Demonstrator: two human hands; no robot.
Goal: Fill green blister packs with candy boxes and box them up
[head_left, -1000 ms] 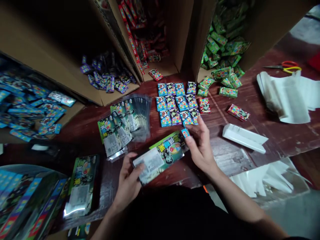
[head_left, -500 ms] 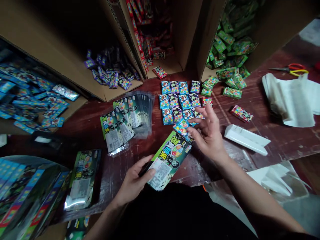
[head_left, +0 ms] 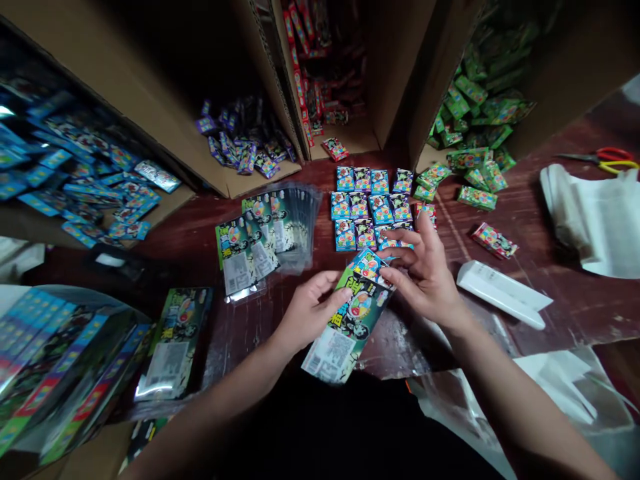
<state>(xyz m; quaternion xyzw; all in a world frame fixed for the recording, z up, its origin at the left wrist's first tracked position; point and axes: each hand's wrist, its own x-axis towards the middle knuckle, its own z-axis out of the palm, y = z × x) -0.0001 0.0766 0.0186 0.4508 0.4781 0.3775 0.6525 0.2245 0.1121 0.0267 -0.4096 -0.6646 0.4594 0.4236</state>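
My left hand (head_left: 310, 310) grips a green and black printed clear pouch (head_left: 343, 330), thumb on its face near the upper end. Blue candy boxes (head_left: 367, 262) show at the pouch's mouth, partly inside. My right hand (head_left: 433, 283) is beside that mouth, fingers apart, its thumb at the corner of the pouch. Just beyond stand rows of small blue and purple candy boxes (head_left: 360, 205), the nearest partly hidden by my right fingers. Left of them, a fanned stack of flat printed pouches (head_left: 253, 250) lies on the table.
Open cartons hold blue boxes (head_left: 100, 177), purple boxes (head_left: 245, 143), red boxes (head_left: 310, 93) and green boxes (head_left: 475, 100). A filled pouch (head_left: 175, 343) lies at left. On the right are a white folded strip (head_left: 503, 293), white sheets (head_left: 590, 220) and scissors (head_left: 610, 160).
My left hand has slid up the pouch towards its mouth. The blue boxes show less above the opening. My right hand has come closer, and the whole view has shifted slightly.
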